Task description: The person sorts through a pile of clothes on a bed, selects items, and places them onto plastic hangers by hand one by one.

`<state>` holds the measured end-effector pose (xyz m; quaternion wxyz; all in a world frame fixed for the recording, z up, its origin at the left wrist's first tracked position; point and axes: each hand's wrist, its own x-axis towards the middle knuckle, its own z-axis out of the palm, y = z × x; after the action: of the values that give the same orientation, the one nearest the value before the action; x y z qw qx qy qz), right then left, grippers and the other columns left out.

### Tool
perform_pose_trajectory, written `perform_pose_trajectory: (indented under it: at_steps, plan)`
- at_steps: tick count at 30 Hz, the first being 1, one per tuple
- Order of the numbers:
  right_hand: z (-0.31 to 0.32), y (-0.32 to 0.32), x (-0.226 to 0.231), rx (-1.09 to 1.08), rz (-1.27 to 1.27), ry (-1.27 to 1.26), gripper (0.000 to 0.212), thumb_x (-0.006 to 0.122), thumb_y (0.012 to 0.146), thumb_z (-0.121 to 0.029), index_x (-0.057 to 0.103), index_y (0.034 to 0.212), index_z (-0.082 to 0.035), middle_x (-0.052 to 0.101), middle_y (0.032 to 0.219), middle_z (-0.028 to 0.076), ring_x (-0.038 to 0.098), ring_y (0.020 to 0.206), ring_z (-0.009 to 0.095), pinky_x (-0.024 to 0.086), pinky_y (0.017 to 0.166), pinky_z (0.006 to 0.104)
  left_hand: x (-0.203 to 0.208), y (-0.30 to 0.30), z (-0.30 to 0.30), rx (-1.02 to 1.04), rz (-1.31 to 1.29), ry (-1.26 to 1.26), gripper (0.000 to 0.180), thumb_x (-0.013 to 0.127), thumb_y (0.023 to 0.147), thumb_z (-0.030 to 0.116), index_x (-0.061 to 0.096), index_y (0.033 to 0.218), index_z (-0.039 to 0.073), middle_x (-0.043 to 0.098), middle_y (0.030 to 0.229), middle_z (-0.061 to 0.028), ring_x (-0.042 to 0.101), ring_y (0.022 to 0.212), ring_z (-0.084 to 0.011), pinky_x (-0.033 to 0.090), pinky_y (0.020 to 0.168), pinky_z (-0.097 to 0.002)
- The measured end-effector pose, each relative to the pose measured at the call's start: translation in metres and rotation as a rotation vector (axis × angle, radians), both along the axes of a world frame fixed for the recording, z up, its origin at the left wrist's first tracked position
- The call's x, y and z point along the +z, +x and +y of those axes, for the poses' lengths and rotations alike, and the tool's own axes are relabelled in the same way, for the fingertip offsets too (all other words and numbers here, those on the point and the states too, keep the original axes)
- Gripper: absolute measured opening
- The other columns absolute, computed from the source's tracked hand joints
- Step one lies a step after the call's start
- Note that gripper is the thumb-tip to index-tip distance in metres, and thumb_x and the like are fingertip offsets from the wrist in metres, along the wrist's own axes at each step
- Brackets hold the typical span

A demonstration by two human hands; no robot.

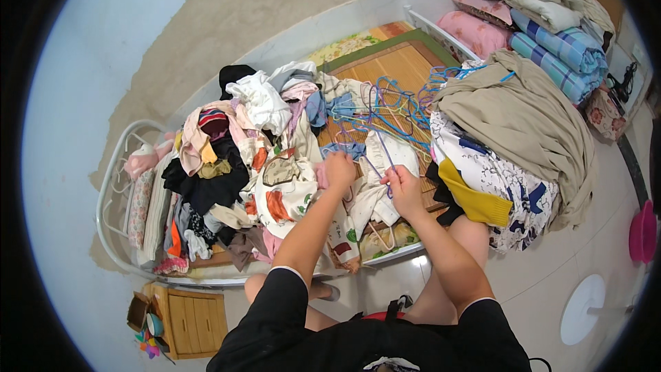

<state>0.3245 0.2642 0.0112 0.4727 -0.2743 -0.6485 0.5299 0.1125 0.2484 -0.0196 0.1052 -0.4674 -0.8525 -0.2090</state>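
I sit before a bed heaped with clothes. My right hand (405, 191) pinches a thin purple clothes hanger (386, 147), which slants up and away over a white garment (401, 153). To its left, my left hand (339, 171) is closed beside a small pink cloth (321, 175) and a blue denim piece (352, 149); its fingertips are partly hidden, and what they hold I cannot make out. Under and between the hands lies a cream garment (375, 203). Beyond them spreads a tangle of blue, purple and yellow hangers (406, 114).
Mixed clothes (265, 103) pile up on the left. At right lie a beige cloth (516, 110), a patterned white fabric (475, 172) and a mustard knit piece (471, 193). Folded bedding (561, 45) is stacked far right. A wooden cabinet (193, 313) stands at lower left.
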Motion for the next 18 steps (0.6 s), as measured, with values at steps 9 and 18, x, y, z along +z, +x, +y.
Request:
perform_pose_trajectory:
  at_steps: [9, 18]
  plan:
    - [0.021, -0.022, -0.046, 0.021, -0.197, -0.035, 0.022, 0.043, 0.092, -0.018, 0.052, 0.084, 0.0, 0.061, 0.086, 0.01, 0.059, 0.072, 0.013, 0.046, 0.056, 0.0256, 0.025, -0.021, -0.037, 0.023, -0.803, 0.674, 0.023, 0.034, 0.093, 0.019, 0.045, 0.084, 0.001, 0.06, 0.088, -0.0128, 0.059, 0.072, -0.0162, 0.048, 0.055, -0.0268]
    - [0.017, -0.025, -0.035, 0.2, 0.371, -0.699, 0.02, 0.036, 0.094, -0.015, 0.046, 0.09, 0.002, 0.058, 0.091, 0.015, 0.063, 0.079, 0.022, 0.054, 0.063, 0.0311, 0.021, 0.001, -0.072, -0.067, -0.817, 0.77, 0.022, 0.039, 0.094, 0.02, 0.046, 0.091, -0.001, 0.058, 0.094, -0.0121, 0.06, 0.082, -0.0188, 0.049, 0.067, -0.0269]
